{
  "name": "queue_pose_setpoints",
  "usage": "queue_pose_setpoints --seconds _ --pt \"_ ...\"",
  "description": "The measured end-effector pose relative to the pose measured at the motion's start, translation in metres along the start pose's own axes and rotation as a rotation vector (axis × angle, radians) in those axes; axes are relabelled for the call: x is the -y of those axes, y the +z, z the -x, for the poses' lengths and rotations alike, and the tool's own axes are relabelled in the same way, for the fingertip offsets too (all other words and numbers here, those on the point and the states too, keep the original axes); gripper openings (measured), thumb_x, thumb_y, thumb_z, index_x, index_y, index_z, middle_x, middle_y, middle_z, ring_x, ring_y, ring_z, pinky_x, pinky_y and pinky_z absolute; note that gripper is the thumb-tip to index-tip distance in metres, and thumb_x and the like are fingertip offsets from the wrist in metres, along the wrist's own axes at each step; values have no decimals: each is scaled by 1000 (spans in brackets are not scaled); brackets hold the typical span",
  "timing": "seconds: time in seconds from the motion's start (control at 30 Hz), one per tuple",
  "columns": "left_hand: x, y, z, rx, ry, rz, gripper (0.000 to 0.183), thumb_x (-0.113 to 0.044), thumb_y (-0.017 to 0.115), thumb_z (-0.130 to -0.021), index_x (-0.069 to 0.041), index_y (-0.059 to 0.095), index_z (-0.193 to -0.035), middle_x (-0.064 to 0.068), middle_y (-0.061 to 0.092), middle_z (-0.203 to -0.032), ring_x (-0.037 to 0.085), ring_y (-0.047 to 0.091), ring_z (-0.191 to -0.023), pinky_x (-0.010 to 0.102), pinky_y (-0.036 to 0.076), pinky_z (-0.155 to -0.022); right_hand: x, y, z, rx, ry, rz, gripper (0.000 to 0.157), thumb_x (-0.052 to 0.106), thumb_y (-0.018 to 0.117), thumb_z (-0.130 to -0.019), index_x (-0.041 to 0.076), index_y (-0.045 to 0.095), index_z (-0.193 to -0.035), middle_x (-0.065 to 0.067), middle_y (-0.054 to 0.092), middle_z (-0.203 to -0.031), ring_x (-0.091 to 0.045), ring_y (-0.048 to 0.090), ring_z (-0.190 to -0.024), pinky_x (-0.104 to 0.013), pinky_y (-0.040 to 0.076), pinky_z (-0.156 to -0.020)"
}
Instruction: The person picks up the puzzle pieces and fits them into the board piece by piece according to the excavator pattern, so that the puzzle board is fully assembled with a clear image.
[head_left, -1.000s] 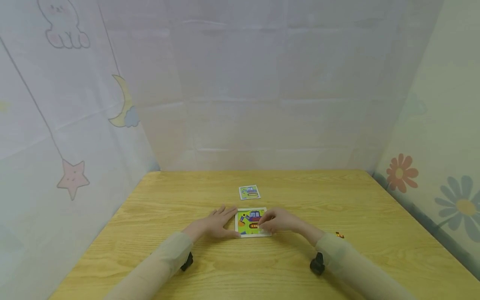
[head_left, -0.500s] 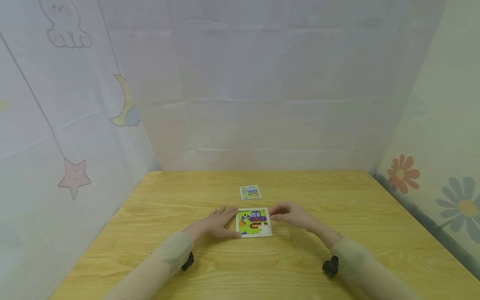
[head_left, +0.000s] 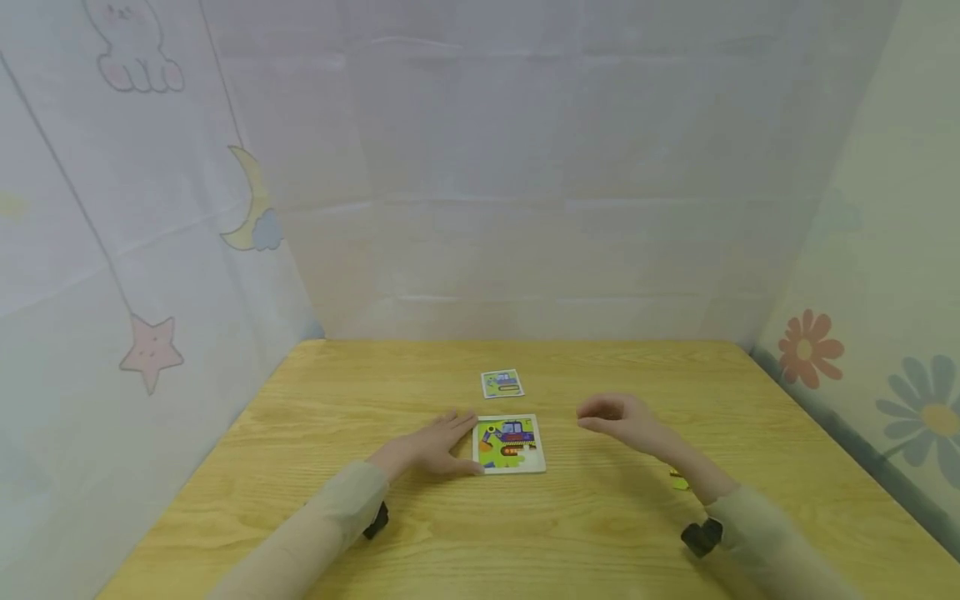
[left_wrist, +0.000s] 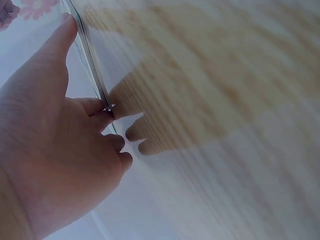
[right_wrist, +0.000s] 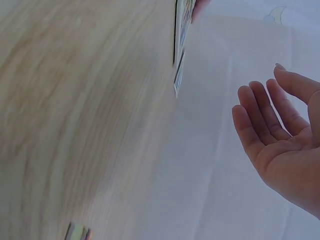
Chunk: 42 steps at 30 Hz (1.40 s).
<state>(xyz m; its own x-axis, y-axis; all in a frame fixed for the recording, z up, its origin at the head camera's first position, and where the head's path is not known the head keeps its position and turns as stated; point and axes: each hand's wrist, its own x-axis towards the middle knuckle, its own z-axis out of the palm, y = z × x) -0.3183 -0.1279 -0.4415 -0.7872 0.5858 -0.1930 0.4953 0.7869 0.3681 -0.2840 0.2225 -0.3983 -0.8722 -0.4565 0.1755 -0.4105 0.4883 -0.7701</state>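
A white-framed jigsaw tray (head_left: pixel 532 461) with an excavator picture lies in front of me. Pieces fill most of it, while its lower right corner shows bare white. My left hand (head_left: pixel 433 450) rests at the tray's left side, thumb and fingers spread along the edge; the left wrist view has the same hand (left_wrist: pixel 65 135) against the tray's rim (left_wrist: pixel 90 57). Raised over the table to the right of the tray is my right hand (head_left: pixel 622 423). In the right wrist view this hand (right_wrist: pixel 285 125) is empty, its fingers loosely bent and apart from the thumb.
Behind the tray lies a small picture card (head_left: pixel 502 384) with the same excavator. Loose puzzle pieces (head_left: pixel 679 480) in yellow-green lie on the wooden table (head_left: pixel 360 533), beside my right forearm. Printed cloth (head_left: pixel 480 208) hangs around the table's back and sides.
My right hand has left the tray's lower right corner and moved right and up, baring the white gap there. The left hand stays at the tray's left edge.
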Motion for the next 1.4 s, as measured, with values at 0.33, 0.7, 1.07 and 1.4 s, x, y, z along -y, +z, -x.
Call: queue_pose_setpoints --seconds 0.33,0.7,1.07,1.4 --pt "-2 -1 1 -34 51 12 92 -58 60 -83 -6 22 -149 13 16 -157 33 14 -144 47 17 -117 -3 -23 25 -3 38 83 25 31 61 -92 16 64 -111 -6 67 -107 -14 63 -98 -25 53 -81" --pt "3 0 3 -34 66 -7 92 -59 58 -85 -6 20 -150 14 15 -156 35 14 -144 49 18 -116 -18 -42 50 20 14 186 28 26 60 -93 6 63 -112 -12 66 -109 -9 62 -95 -24 52 -81" --pt "7 6 1 -29 71 -36 92 -62 57 -83 -10 22 -150 10 18 -157 32 19 -143 48 20 -116 -46 -55 75 31 90 173 36 26 62 -91 -2 61 -114 -19 64 -111 0 60 -93 -21 52 -76" --pt "3 2 3 -48 88 -105 91 -63 57 -82 -10 27 -149 9 24 -155 30 26 -141 45 25 -115 -59 -65 91 79 226 129 41 26 63 -90 0 58 -121 -18 61 -117 -4 59 -92 -23 52 -72"
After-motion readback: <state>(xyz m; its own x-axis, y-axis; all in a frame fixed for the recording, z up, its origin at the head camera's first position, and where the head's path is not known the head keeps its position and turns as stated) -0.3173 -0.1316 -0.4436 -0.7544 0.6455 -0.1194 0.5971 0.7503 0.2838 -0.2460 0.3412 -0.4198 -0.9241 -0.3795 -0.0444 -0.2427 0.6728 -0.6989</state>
